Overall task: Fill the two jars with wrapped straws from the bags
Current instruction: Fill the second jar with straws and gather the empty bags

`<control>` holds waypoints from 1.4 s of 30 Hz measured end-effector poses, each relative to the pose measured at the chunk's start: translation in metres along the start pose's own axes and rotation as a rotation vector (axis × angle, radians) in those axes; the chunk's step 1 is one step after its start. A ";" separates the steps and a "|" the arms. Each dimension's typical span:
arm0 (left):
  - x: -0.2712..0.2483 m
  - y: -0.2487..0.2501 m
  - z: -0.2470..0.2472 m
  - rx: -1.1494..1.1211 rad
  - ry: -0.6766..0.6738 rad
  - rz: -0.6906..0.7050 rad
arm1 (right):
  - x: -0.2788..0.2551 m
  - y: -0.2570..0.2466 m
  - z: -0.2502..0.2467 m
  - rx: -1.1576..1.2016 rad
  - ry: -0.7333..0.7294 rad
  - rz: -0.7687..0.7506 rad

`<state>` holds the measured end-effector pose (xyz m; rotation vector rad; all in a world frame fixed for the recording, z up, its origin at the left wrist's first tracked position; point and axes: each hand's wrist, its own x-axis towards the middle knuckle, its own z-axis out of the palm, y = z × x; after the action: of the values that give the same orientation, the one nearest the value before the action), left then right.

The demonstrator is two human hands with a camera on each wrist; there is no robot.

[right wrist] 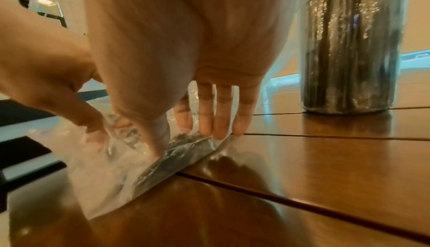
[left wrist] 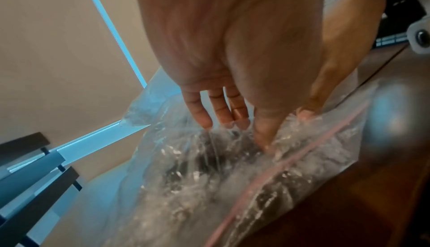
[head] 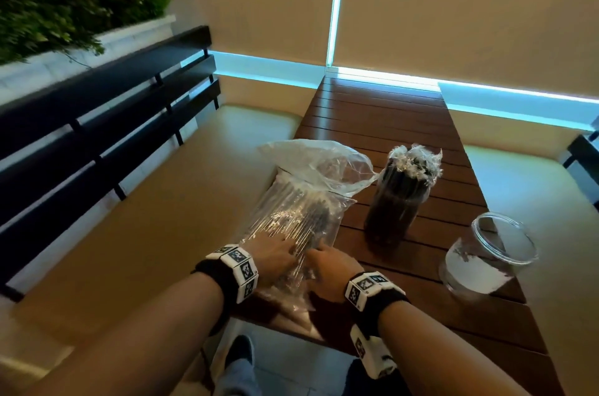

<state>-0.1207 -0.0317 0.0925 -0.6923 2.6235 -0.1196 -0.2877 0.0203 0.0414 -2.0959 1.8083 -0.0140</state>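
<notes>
**On the near edge of the table: 2 hands on a slippery bag**

At the table's (head: 421,123) near left corner lies a clear plastic bag (head: 291,217) of wrapped straws (head: 308,214), dark inside their shiny sleeves, its open mouth crumpled at the far end. The left hand (head: 275,254) rests on top of the bag with fingers (left wrist: 197,111) nearly straight, tips pressing into the film and thumb dug in beside them. The right hand (head: 327,261) sits just beside it on the bag's right edge; its fingers (right wrist: 218,120) are straight, tips down where the plastic meets the wood, and its thumb presses the film. Neither hand plainly pinches anything; both seem to press and gather.

Just right of the bag stands 1 tall jar (head: 398,201), already packed with straws. Nearer and further right sits the second jar (head: 489,253), clear and, as far as I can tell, without straws in it.

My reading: 1 jar is done, and this bag feeds the other. Risks from here:
- The bag overhangs the table's left edge, so a hard push could slide it off.
- Film is slick; a loose hold may let straws spill.
- A swinging bag or elbow could tip the tall jar.
- The low jar sits near the table's right edge, so a knock might send it over.
</notes>
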 end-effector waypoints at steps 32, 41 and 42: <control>0.005 0.030 -0.171 -0.993 0.905 -0.571 | -0.076 -0.014 -0.214 0.563 0.848 0.334; 0.006 0.045 -0.166 -1.069 0.923 -0.523 | -0.071 -0.022 -0.225 0.265 0.696 0.445; 0.006 0.045 -0.165 -1.098 0.931 -0.533 | -0.072 -0.023 -0.226 0.208 0.689 0.456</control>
<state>-0.2154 0.0009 0.2316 -2.0921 3.0927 1.1953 -0.3342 0.0311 0.2745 -1.5872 2.4978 -0.8531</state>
